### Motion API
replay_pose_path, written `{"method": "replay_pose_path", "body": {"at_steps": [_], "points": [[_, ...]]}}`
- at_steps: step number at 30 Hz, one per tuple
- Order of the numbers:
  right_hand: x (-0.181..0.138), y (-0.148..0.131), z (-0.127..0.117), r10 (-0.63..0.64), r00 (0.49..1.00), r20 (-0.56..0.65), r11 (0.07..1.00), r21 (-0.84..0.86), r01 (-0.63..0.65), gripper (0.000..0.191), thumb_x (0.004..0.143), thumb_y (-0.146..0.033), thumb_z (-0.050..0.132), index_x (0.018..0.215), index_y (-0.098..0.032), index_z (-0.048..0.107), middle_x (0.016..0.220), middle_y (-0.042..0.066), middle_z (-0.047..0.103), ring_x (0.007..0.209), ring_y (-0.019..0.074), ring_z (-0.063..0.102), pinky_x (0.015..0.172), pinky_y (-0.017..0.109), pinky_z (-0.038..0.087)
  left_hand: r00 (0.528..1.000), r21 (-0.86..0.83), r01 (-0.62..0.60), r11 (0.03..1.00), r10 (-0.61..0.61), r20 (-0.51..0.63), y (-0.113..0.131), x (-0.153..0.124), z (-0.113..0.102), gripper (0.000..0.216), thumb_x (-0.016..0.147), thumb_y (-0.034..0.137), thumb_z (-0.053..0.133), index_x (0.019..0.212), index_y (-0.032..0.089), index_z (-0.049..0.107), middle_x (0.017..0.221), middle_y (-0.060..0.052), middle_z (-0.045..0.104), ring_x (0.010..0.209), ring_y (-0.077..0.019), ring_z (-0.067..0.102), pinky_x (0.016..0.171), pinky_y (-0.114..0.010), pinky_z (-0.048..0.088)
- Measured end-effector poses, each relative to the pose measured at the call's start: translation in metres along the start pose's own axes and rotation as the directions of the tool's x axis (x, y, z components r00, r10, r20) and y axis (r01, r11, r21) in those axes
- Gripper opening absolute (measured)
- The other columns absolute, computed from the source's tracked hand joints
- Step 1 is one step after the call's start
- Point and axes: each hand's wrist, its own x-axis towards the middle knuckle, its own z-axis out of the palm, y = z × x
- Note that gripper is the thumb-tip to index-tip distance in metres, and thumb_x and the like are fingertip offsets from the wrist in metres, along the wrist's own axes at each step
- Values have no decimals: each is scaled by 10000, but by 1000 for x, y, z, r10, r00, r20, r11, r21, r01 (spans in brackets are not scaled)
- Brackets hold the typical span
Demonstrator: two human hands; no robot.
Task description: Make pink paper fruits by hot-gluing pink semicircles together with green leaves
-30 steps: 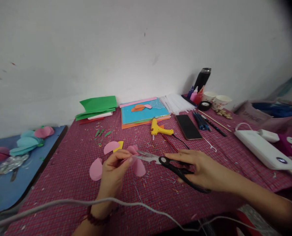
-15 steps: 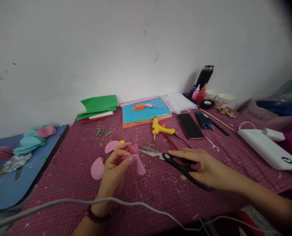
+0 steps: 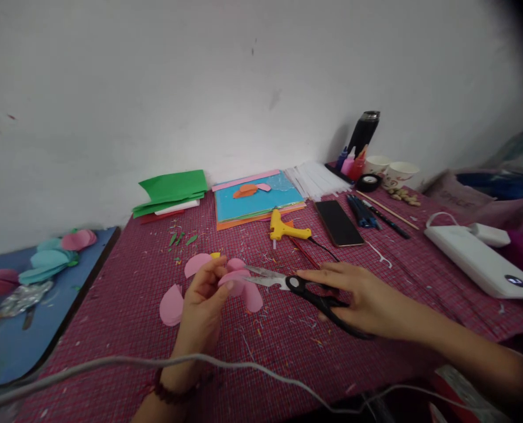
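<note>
My left hand pinches a folded pink paper piece between thumb and fingers, above the red checked tablecloth. My right hand grips black-handled scissors, whose silver blades point left and meet the pink piece. Two more pink paper rounds lie beside my left hand: a pink round to its left and a pink round just behind it, next to a small yellow scrap.
A yellow glue gun, a black phone, pens, cups and a dark flask stand behind. Green paper and a blue sheet stack lie by the wall. A white power bank is right. A grey cable crosses in front.
The scissors drew back to the right from the pink piece, then came left again, so the blades now reach it. My left hand kept its pinch on the paper.
</note>
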Motion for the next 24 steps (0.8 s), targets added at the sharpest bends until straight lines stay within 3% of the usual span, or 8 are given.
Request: {"method": "replay_pose_path", "body": {"at_steps": [3, 5, 8, 13, 24], "points": [[1, 1, -1, -7, 1000, 2, 999, -42, 7, 614, 780, -102, 572, 1361, -287, 498, 974, 60, 636, 832, 180, 610, 741, 305, 464, 998, 60, 18, 998, -21, 54, 0, 0, 0, 117, 711, 248, 766, 809, 207, 718, 862, -20, 701, 899, -157, 626, 830, -259, 458], [2, 1, -1, -11, 1000, 8, 999, -41, 11, 609, 785, -95, 561, 1359, -290, 499, 967, 55, 634, 831, 178, 608, 741, 303, 457, 998, 82, 0, 997, -5, 57, -1, 1, -1, 85, 708, 254, 766, 729, 194, 709, 767, 0, 673, 820, -134, 610, 813, -243, 450], [3, 1, -1, -21, 1000, 15, 1000, -23, 21, 599, 790, -105, 566, 1355, -294, 500, 958, 45, 634, 835, 172, 606, 739, 291, 449, 999, 65, -7, 998, 5, 46, -3, 2, -1, 94, 699, 262, 772, 731, 200, 708, 780, 11, 656, 784, -127, 590, 849, -269, 444], [4, 1, 1, -29, 1000, 5, 1000, -7, 29, 595, 786, -110, 573, 1347, -297, 509, 947, 37, 631, 828, 163, 599, 733, 276, 439, 996, 15, 73, 997, -73, 57, -8, 2, -2, 111, 720, 294, 756, 775, 209, 710, 870, -28, 712, 907, -178, 622, 973, -351, 394], [7, 0, 3, -47, 999, 3, 998, -37, 47, 604, 767, -105, 567, 1342, -286, 520, 925, 39, 633, 788, 157, 590, 695, 262, 422, 992, -43, 116, 992, -114, 52, -6, 1, 6, 145, 693, 301, 785, 743, 211, 684, 802, 0, 717, 912, -166, 653, 943, -301, 417]]}}
